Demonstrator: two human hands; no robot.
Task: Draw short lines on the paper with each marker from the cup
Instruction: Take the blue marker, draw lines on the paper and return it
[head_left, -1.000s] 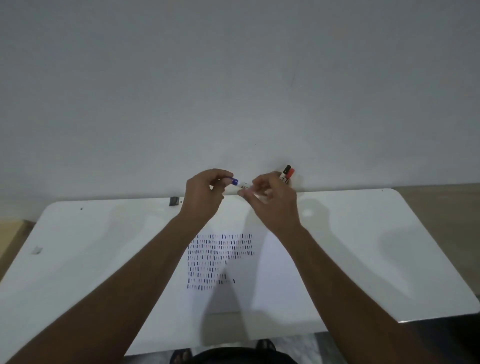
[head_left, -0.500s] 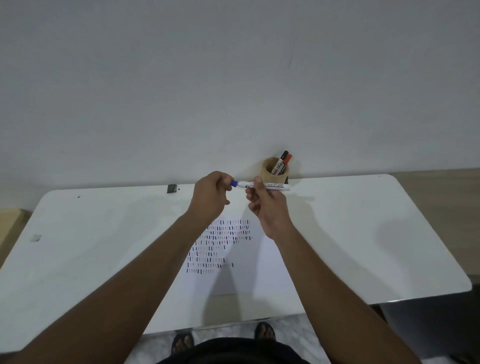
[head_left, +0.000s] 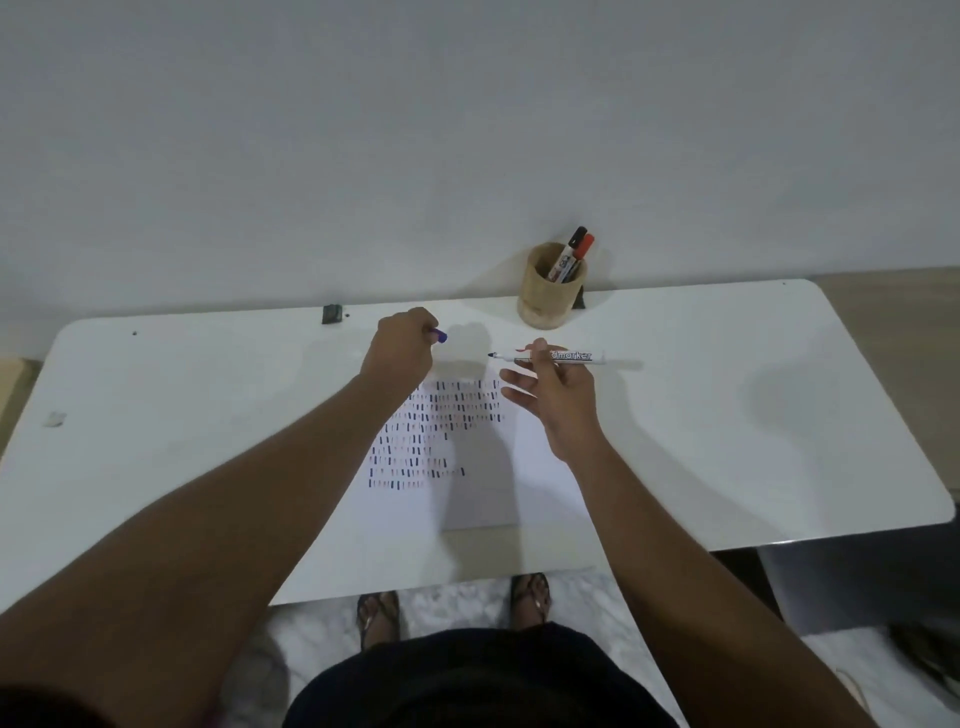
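Note:
My right hand (head_left: 553, 395) grips an uncapped white marker (head_left: 571, 357) with a blue tip pointing left, held level above the top edge of the paper (head_left: 498, 467). My left hand (head_left: 402, 348) is closed around the marker's blue cap (head_left: 440, 336), a short way left of the tip. The paper lies on the white table (head_left: 727, 415) and carries several rows of short dark and reddish lines (head_left: 441, 421). A tan cup (head_left: 550, 286) stands at the table's back edge with a black-capped marker (head_left: 571, 249) and a red-capped marker (head_left: 581, 254) sticking out.
A small dark object (head_left: 331, 313) sits at the table's back edge on the left, and a small pale scrap (head_left: 54, 419) lies near the left edge. The wall rises directly behind the table. My sandalled feet (head_left: 379, 616) show on the floor below the front edge.
The cap has come off the marker: my left hand has pulled it away to the left, and my right hand has lowered with the marker toward the paper.

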